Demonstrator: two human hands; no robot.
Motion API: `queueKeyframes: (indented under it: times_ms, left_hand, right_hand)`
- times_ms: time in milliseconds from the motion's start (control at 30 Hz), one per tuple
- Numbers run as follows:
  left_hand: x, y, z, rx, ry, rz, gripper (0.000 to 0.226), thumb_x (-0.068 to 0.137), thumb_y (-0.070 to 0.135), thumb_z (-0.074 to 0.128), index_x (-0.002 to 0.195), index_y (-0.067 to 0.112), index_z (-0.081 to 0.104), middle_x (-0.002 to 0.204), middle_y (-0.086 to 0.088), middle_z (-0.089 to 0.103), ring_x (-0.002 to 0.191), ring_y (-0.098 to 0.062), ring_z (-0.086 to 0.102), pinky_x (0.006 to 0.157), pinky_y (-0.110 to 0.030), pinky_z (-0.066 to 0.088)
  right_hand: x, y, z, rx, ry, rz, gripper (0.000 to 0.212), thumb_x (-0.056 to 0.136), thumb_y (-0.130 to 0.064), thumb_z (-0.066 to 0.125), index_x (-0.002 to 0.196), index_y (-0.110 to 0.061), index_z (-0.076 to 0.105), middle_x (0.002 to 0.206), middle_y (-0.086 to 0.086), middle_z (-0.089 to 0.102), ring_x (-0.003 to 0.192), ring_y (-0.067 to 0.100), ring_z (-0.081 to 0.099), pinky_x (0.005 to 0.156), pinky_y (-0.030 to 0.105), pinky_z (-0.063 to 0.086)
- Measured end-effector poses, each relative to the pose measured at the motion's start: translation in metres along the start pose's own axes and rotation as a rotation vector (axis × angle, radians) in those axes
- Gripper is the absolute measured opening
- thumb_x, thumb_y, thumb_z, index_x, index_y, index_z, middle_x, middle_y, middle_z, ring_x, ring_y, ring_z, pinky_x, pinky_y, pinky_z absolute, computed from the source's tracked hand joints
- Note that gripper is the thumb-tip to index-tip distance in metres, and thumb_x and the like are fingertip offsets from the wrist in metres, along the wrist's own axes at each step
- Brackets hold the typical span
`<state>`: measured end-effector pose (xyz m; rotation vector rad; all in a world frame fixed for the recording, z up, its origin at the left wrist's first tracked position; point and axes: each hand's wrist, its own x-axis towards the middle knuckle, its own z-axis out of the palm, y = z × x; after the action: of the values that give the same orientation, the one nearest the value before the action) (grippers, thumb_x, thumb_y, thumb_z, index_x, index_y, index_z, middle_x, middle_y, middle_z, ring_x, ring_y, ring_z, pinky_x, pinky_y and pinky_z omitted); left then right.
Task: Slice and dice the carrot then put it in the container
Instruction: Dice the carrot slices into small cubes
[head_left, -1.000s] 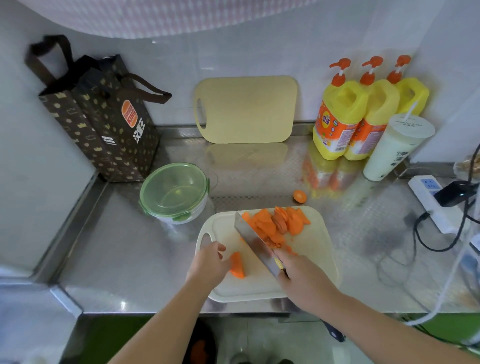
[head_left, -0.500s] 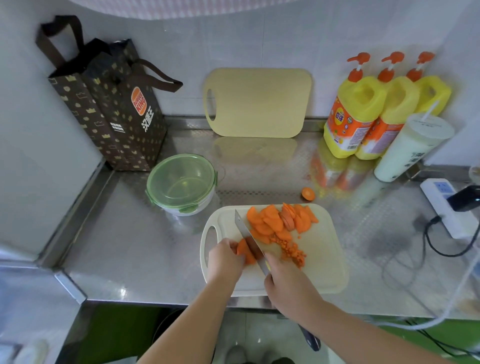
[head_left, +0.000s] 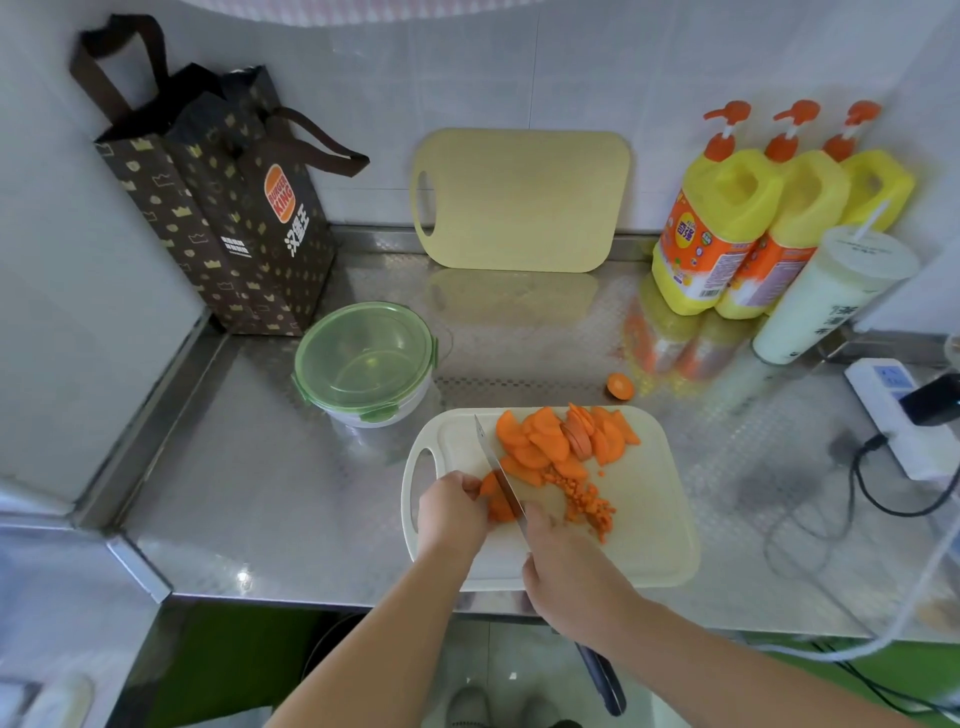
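Steel counter (head_left: 260, 467), white tiled wall (head_left: 519, 67) | left grip (head_left: 452, 506) holds carrot (head_left: 492, 491) | right grip (head_left: 566, 577) grasps knife (head_left: 493, 462)

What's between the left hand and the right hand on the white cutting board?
Head view: the steel knife, its blade across the orange carrot chunk that the left hand holds; the right hand grips the knife.

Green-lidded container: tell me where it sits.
Head view: the round green-lidded plastic container stands left of centre, between the brown paper bag and the white cutting board.
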<state>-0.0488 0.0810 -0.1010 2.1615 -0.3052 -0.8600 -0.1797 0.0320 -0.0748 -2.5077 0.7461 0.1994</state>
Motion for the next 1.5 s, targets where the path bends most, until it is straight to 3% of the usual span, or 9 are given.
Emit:
queueKeyframes:
  times_ms: [133,233,333,433,533,700,1000,1267,1500]
  left_hand:
    - [0.002,0.000,-0.001,0.062,-0.003,0.006,0.012,0.088,0.016,0.056,0.078,0.022,0.059,0.080,-0.002,0.069,0.078,-0.023,0.066,0.064,-0.029,0.053]
    - [0.004,-0.002,-0.001,0.084,-0.014,0.012,0.012,0.084,0.020,0.057,0.088,0.014,0.067,0.078,-0.001,0.070,0.073,-0.019,0.063,0.055,-0.023,0.044]
    - [0.004,0.000,-0.002,0.034,-0.023,-0.024,0.004,0.083,0.020,0.060,0.084,0.018,0.064,0.078,-0.001,0.071,0.076,-0.021,0.067,0.065,-0.028,0.053]
    - [0.004,0.000,-0.003,-0.026,-0.024,-0.049,0.012,0.085,0.015,0.060,0.076,0.022,0.056,0.076,-0.005,0.071,0.076,-0.023,0.069,0.073,-0.033,0.057]
    - [0.003,0.000,-0.003,-0.062,-0.034,-0.066,0.017,0.087,0.013,0.059,0.075,0.022,0.052,0.073,-0.005,0.069,0.064,-0.019,0.065,0.071,-0.031,0.057]
    - [0.002,0.000,-0.005,-0.057,-0.038,-0.078,0.016,0.083,0.005,0.058,0.076,0.019,0.055,0.072,-0.004,0.069,0.061,-0.017,0.064,0.071,-0.031,0.056]
    - [0.001,0.000,-0.004,-0.022,-0.007,-0.072,0.008,0.082,0.013,0.060,0.086,0.019,0.057,0.075,-0.004,0.071,0.066,-0.014,0.066,0.061,-0.024,0.053]
    - [0.005,-0.002,-0.004,-0.007,-0.013,-0.071,0.012,0.082,0.015,0.064,0.078,0.022,0.055,0.078,-0.006,0.071,0.078,-0.023,0.069,0.076,-0.035,0.057]
    - [0.008,-0.003,-0.005,-0.029,-0.040,-0.092,0.010,0.084,0.011,0.064,0.090,0.015,0.058,0.076,-0.005,0.072,0.073,-0.019,0.070,0.075,-0.032,0.057]
  right_hand:
    - [0.003,0.001,-0.011,0.056,-0.065,0.063,0.034,0.092,-0.013,0.043,0.126,-0.016,0.036,0.083,0.001,0.059,0.069,0.018,0.061,0.061,0.030,0.051]
    - [0.007,0.007,-0.018,0.054,-0.042,0.099,0.029,0.092,-0.014,0.045,0.119,-0.015,0.038,0.072,-0.005,0.050,0.062,0.016,0.053,0.055,0.025,0.039]
    - [0.008,0.002,-0.016,0.048,-0.038,0.073,0.020,0.095,-0.016,0.042,0.115,-0.017,0.040,0.073,-0.004,0.052,0.062,0.016,0.055,0.052,0.022,0.042]
    - [0.008,-0.004,-0.011,-0.072,-0.062,0.053,0.028,0.094,-0.014,0.040,0.122,-0.016,0.038,0.091,0.002,0.062,0.074,0.020,0.062,0.067,0.034,0.053]
    - [0.008,-0.005,-0.010,-0.145,-0.079,0.042,0.032,0.091,-0.008,0.041,0.122,-0.015,0.036,0.093,0.003,0.061,0.075,0.022,0.062,0.066,0.034,0.050]
    - [0.012,0.007,-0.023,-0.029,-0.025,0.014,0.007,0.095,-0.016,0.040,0.100,-0.021,0.041,0.067,-0.009,0.046,0.060,0.013,0.052,0.050,0.020,0.034]
    - [-0.004,-0.001,-0.024,-0.155,0.036,-0.012,0.038,0.094,-0.012,0.038,0.132,-0.016,0.036,0.069,-0.011,0.037,0.054,0.009,0.038,0.047,0.022,0.027]
    - [-0.009,-0.005,-0.022,-0.186,-0.008,0.000,0.034,0.092,-0.006,0.040,0.124,-0.015,0.037,0.096,0.002,0.061,0.083,0.024,0.059,0.046,0.025,0.021]
    - [-0.007,-0.010,-0.020,-0.216,-0.036,0.024,0.036,0.088,-0.004,0.048,0.121,-0.015,0.037,0.096,0.003,0.062,0.071,0.023,0.052,0.047,0.027,0.024]
